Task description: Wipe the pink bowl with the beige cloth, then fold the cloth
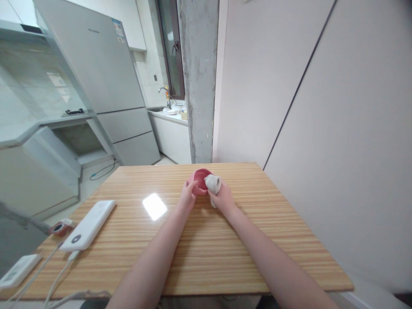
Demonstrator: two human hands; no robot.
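Note:
A pink bowl (201,177) is tilted over the far middle of the table, its inside turned partly toward me. My left hand (189,192) grips its left rim, the thumb over the edge and the fingers around the outside. In my right hand (223,196) is a bunched light grey cloth (213,183), held at the bowl's right side. Part of the cloth reaches over the rim into the opening, and a loose end hangs below the hand. The fingers of my right hand are partly hidden behind the cloth and bowl.
On the wooden table (257,240), a white power bank (90,225) with a cable lies at the left. Beside it are a small reddish object (61,227) and a white device (19,270). A wall (305,128) borders the right; a fridge (96,64) stands behind.

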